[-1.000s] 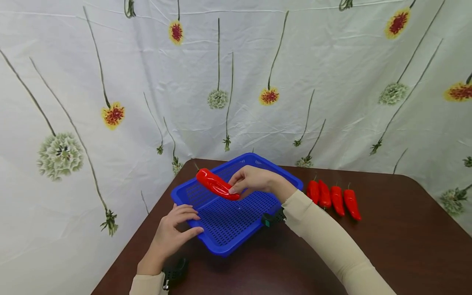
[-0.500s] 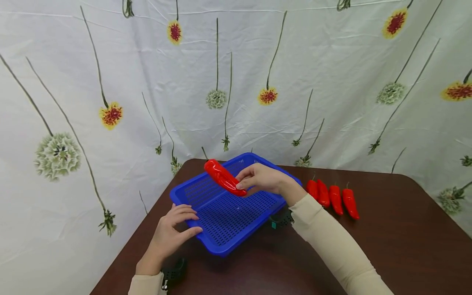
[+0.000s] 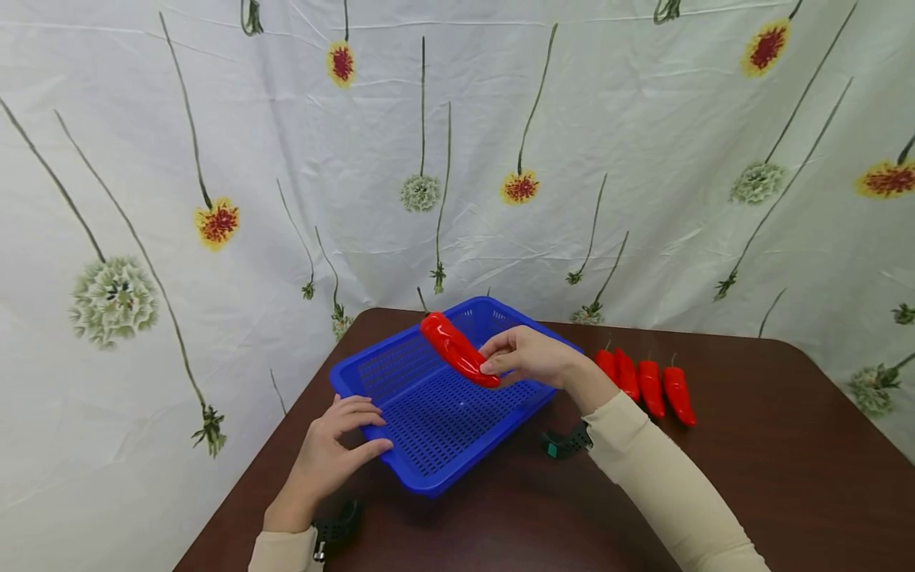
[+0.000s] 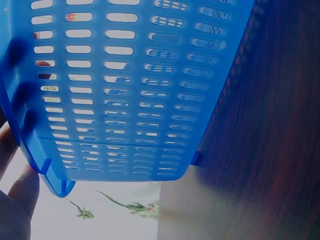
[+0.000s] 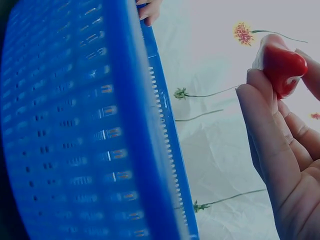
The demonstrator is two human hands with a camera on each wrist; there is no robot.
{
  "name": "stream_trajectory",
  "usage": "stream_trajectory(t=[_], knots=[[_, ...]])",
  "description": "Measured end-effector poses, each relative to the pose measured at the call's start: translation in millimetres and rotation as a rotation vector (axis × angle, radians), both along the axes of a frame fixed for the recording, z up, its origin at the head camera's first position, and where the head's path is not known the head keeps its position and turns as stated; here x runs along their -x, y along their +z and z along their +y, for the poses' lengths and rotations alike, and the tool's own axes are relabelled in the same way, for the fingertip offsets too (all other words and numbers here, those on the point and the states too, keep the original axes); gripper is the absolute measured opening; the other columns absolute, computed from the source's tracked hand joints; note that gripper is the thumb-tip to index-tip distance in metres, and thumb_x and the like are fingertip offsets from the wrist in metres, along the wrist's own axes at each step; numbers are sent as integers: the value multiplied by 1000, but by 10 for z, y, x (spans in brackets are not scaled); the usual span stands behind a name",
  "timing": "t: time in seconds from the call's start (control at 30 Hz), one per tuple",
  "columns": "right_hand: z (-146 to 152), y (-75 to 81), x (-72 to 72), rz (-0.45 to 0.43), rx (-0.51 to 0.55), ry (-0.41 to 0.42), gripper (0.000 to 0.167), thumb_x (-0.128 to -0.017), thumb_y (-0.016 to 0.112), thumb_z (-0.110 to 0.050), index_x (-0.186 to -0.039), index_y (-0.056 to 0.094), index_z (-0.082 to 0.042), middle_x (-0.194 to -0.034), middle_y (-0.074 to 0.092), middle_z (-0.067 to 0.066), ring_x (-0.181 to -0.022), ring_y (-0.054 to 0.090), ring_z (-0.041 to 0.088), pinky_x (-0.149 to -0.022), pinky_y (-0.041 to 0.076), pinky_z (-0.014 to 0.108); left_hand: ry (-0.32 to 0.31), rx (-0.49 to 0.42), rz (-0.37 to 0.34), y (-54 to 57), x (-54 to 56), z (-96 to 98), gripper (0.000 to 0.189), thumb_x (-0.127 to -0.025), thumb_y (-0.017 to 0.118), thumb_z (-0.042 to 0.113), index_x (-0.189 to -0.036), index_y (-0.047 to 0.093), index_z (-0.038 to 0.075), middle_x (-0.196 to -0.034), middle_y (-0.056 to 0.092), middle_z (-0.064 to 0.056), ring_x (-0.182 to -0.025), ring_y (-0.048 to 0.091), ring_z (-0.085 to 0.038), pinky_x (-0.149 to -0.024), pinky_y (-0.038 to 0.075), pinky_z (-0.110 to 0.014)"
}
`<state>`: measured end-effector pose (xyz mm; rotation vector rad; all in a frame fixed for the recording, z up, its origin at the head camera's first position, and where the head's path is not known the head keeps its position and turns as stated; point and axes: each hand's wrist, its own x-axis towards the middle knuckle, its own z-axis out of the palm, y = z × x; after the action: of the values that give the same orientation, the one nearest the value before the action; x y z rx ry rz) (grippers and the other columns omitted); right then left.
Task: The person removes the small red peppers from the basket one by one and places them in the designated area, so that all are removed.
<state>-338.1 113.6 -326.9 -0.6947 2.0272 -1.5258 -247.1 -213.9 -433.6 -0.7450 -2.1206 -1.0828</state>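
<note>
A glossy red chili pepper (image 3: 457, 348) hangs above the blue slotted plastic basket (image 3: 477, 459), its green stem pointing up and to the left. My right hand (image 3: 538, 359) pinches the pepper's lower, pointed end between thumb and fingers. In the right wrist view, the pepper (image 5: 286, 67) is seen end-on at the fingertips, apart from the basket wall (image 5: 55, 140). At the basket's near left corner, my left hand (image 3: 325, 454) holds the rim. Its fingers reach over the edge, and the left wrist view shows the thumb (image 4: 26, 189) against the rim from outside.
Several more red peppers (image 3: 650, 388) lie side by side on the dark brown table (image 3: 772, 429), right of the basket. A pale cloth with printed flowers (image 3: 686, 214) hangs behind the table. Each wrist wears a black strap (image 3: 568, 441).
My right hand has shifted to the right with the pepper, whose stem end now points more steeply upward. The left hand and the basket have stayed in place.
</note>
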Motion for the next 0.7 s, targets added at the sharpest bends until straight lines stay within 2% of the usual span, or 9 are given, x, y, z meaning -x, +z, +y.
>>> stream_trajectory(t=[0.23, 0.47, 0.6, 0.7], knots=[[126, -86, -44, -9, 40, -27, 29, -95, 67, -8, -119, 63, 8, -98, 72, 5, -90, 70, 19, -89, 61, 45, 3, 1, 7, -4, 2, 2, 32, -65, 90, 1, -91, 76, 11, -97, 73, -10, -112, 57, 0, -106, 25, -82], [262, -162, -86, 6, 66, -48, 32, -95, 67, -9, -120, 61, 10, -96, 72, 4, -90, 70, 20, -92, 60, 50, 9, 10, 11, -5, -8, 8, 33, -65, 90, 1, -91, 76, 16, -96, 73, -9, -112, 58, 0, -106, 26, -81], [338, -202, -91, 12, 83, -55, 34, -96, 67, -11, -122, 60, 11, -97, 73, 4, -90, 71, 21, -94, 57, 55, 11, 12, 8, 1, -8, 17, 32, -65, 90, 1, -91, 76, 15, -97, 73, -10, -112, 57, 0, -107, 26, -81], [404, -220, -96, 19, 102, -71, 36, -96, 67, -11, -123, 59, 11, -98, 74, 4, -91, 71, 19, -94, 58, 53, 12, 13, 11, 4, -9, 24, 32, -65, 90, 1, -91, 76, 14, -97, 73, -7, -112, 58, 0, -106, 26, -81]])
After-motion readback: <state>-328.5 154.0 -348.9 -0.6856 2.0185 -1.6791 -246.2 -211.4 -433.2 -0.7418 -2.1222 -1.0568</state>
